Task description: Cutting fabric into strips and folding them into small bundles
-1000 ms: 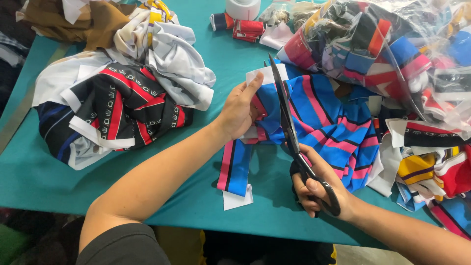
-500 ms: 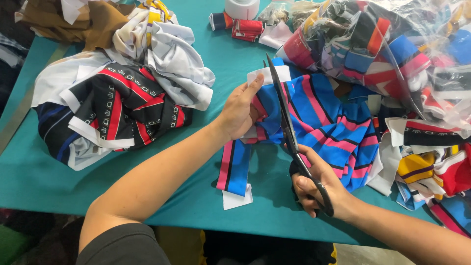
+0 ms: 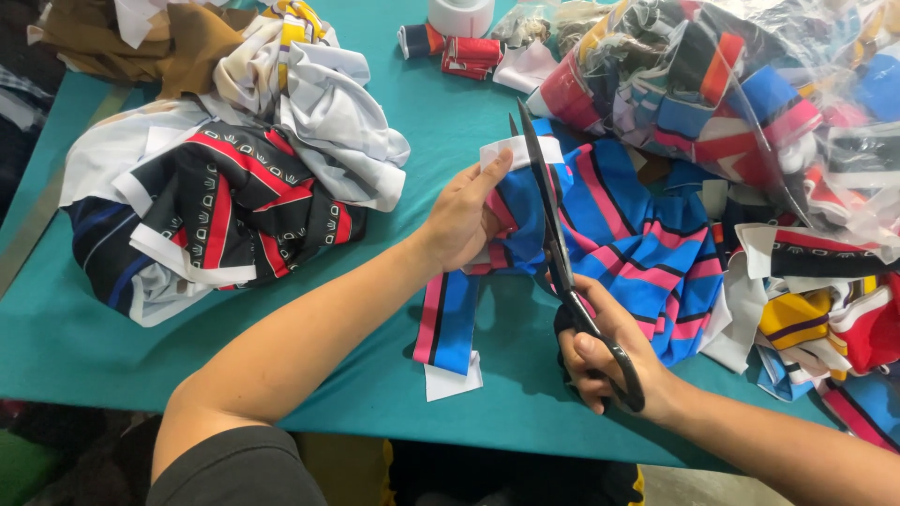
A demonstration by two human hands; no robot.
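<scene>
1. Head view: the right hand (image 3: 600, 361) has its fingers through the black handles of a pair of long scissors (image 3: 558, 258), closed firmly round them, with the blades nearly together and pointing away from the person.
2. The blades lie along the blue, pink and black striped fabric (image 3: 637, 244), which sits in the middle of the teal table (image 3: 84, 347).
3. The left hand (image 3: 464, 220) pinches the left edge of that striped fabric just beside the blades, thumb on top near a white band at its far end.
4. A narrow strip of the same fabric (image 3: 445, 323) hangs toward the person from under the left hand, ending in a white tab.
5. Left of the striped fabric, well apart from it, lies a black garment with red and white trim (image 3: 225, 215), with a heap of white cloth (image 3: 323, 112) behind it.
6. Beyond that heap, at the table's far left corner, is a bundle of brown cloth (image 3: 141, 42).
7. Right of the striped fabric, a clear plastic bag (image 3: 750, 94) is stuffed with coloured cloth pieces, and loose scraps (image 3: 816, 309) lie below it.
8. Past the scissor tips stand a white tape roll (image 3: 459, 14) and a small red folded piece (image 3: 469, 54).
</scene>
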